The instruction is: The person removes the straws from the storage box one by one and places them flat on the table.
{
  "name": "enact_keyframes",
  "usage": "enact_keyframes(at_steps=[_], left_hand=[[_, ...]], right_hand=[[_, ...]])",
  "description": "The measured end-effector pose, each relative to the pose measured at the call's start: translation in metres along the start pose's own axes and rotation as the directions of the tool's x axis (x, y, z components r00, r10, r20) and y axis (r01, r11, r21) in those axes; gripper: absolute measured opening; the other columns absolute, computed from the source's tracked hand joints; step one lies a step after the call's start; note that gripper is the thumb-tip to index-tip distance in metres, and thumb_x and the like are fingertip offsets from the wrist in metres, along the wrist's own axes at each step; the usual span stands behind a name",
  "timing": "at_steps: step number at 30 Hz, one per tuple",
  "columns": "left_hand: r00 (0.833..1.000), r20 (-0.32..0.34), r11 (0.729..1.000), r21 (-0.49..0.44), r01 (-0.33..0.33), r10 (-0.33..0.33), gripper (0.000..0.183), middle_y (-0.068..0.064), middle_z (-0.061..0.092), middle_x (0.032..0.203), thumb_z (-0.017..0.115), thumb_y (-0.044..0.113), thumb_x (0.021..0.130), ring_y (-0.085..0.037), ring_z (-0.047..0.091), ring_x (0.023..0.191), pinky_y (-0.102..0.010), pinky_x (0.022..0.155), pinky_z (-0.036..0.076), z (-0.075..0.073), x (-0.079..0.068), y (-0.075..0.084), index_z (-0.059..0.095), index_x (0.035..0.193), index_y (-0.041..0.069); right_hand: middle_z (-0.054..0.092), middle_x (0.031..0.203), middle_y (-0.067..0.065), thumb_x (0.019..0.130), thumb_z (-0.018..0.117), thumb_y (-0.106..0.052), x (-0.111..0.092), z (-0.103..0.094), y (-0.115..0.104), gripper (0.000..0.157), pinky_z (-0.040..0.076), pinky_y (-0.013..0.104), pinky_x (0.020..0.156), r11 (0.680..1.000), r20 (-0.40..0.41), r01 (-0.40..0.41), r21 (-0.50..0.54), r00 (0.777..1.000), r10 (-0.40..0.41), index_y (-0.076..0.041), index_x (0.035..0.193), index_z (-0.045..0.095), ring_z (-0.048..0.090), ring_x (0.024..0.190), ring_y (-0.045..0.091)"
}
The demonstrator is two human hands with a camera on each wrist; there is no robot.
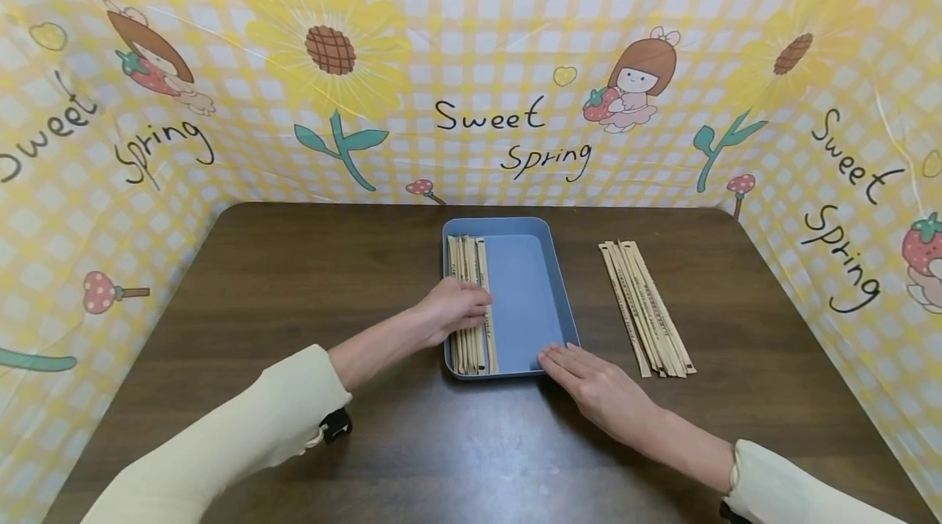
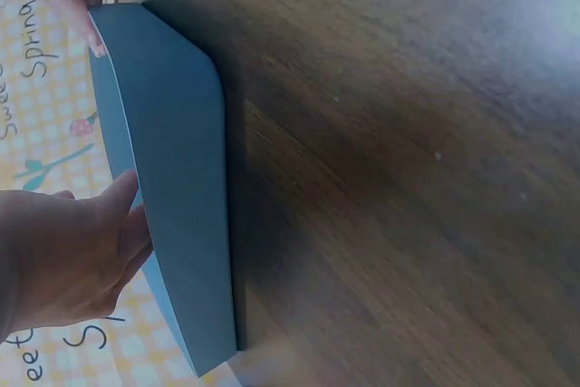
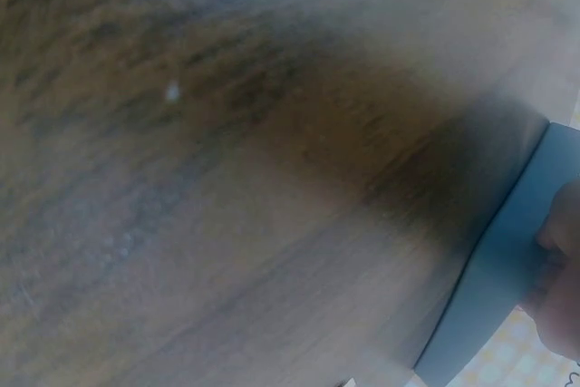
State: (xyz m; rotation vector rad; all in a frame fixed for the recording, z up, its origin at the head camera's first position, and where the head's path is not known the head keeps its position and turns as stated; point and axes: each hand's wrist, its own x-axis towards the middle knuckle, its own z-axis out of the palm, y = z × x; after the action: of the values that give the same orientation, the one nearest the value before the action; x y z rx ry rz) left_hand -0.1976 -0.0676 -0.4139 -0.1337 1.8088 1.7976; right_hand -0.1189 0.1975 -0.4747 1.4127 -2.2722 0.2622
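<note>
A blue rectangular tray (image 1: 526, 270) lies on the table, with several slim, beige paper-wrapped sticks (image 1: 465, 258) lined up lengthwise along its left side. My left hand (image 1: 452, 310) reaches over the left wall, fingers curled at the rightmost stick (image 1: 492, 352), which it pinches. In the left wrist view the front wall of the tray (image 2: 177, 151) hides the fingertips of the left hand (image 2: 77, 246). At the front right corner my right hand (image 1: 599, 385) grips the tray's rim, and in the right wrist view its fingers are against the outer wall (image 3: 503, 251).
To the right of the tray, a second bundle of printed paper-wrapped sticks (image 1: 648, 311) lies slightly fanned on the dark wooden table (image 1: 331, 262). A yellow checked cloth (image 1: 471, 33) with flowers and lettering encloses the table at the back and sides.
</note>
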Motion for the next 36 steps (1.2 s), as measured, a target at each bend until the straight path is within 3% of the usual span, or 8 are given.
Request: enact_keyframes(at_steps=[7,14,16,18,20,23,29,36], left_hand=[[1.0,-0.03,0.996,0.095,0.001,0.002,0.058,-0.03,0.03,0.154,0.055,0.007,0.1,-0.04,0.041,0.136,-0.04,0.104,0.046,0.001,0.01,0.002,0.03,0.147,-0.016],[0.995,-0.084,0.971,0.236,-0.023,0.044,0.063,-0.03,0.047,0.14,0.058,0.007,0.097,-0.032,0.058,0.121,-0.035,0.094,0.053,0.003,0.027,0.001,0.029,0.148,-0.015],[0.991,-0.111,0.959,0.282,-0.035,0.069,0.043,-0.024,0.061,0.114,0.059,0.007,0.096,-0.024,0.067,0.098,-0.03,0.084,0.057,0.004,0.031,0.001,0.05,0.131,-0.016],[0.985,-0.135,0.94,0.336,-0.053,0.104,0.016,-0.015,0.061,0.085,0.061,0.007,0.096,-0.018,0.064,0.075,-0.026,0.07,0.055,0.006,0.035,0.001,0.06,0.095,-0.009],[0.977,-0.159,0.916,0.394,-0.072,0.145,0.032,-0.006,0.055,0.066,0.062,0.006,0.095,-0.017,0.058,0.059,-0.025,0.058,0.05,0.006,0.039,0.002,0.047,0.067,0.004],[0.963,-0.182,0.875,0.476,-0.089,0.197,0.05,0.0,0.047,0.049,0.063,0.006,0.094,-0.02,0.059,0.052,-0.022,0.05,0.047,0.007,0.046,0.003,0.036,0.053,0.013],[0.943,-0.188,0.781,0.616,-0.104,0.273,0.054,0.002,0.043,0.042,0.067,0.007,0.092,-0.02,0.061,0.049,-0.019,0.038,0.032,0.01,0.06,0.003,0.037,0.048,0.014],[0.919,-0.082,0.634,0.748,-0.199,0.385,0.052,0.008,0.028,0.039,0.065,-0.003,0.082,-0.006,0.023,0.037,-0.021,0.039,0.016,0.015,0.064,0.001,0.036,0.043,0.017]], right_hand=[[0.066,0.121,0.022,0.086,0.049,0.007,0.0,0.0,0.001,0.041,0.051,0.045,0.097,1.0,0.013,-0.005,0.007,1.0,0.005,0.01,0.124,0.064,0.064,0.113,0.031],[0.067,0.12,0.022,0.095,0.035,0.003,0.0,0.001,0.001,0.041,0.052,0.045,0.096,1.0,0.003,-0.002,-0.008,1.0,0.002,0.01,0.123,0.064,0.065,0.112,0.031],[0.067,0.12,0.021,0.094,0.036,0.004,0.0,0.002,0.001,0.041,0.052,0.045,0.096,1.0,0.004,-0.005,-0.007,1.0,0.005,0.01,0.123,0.064,0.065,0.112,0.031],[0.067,0.12,0.021,0.092,0.04,0.004,0.0,0.002,0.001,0.04,0.052,0.045,0.096,1.0,0.009,-0.01,-0.005,1.0,0.01,0.009,0.123,0.064,0.065,0.112,0.031],[0.067,0.12,0.021,0.089,0.045,0.005,0.0,0.002,0.001,0.04,0.052,0.045,0.096,1.0,0.015,-0.016,0.0,1.0,0.016,0.009,0.123,0.064,0.065,0.112,0.031],[0.067,0.12,0.021,0.085,0.05,0.006,0.001,0.002,0.001,0.041,0.052,0.046,0.096,1.0,0.02,-0.022,0.006,1.0,0.022,0.009,0.123,0.064,0.065,0.112,0.031],[0.067,0.119,0.021,0.082,0.052,0.006,0.001,0.001,0.001,0.043,0.052,0.047,0.096,1.0,0.023,-0.028,0.009,0.999,0.027,0.009,0.123,0.065,0.065,0.112,0.031],[0.067,0.12,0.021,0.082,0.052,0.007,0.001,0.0,0.0,0.043,0.051,0.046,0.097,0.999,0.03,-0.037,0.021,0.999,0.037,0.009,0.123,0.064,0.065,0.112,0.031]])
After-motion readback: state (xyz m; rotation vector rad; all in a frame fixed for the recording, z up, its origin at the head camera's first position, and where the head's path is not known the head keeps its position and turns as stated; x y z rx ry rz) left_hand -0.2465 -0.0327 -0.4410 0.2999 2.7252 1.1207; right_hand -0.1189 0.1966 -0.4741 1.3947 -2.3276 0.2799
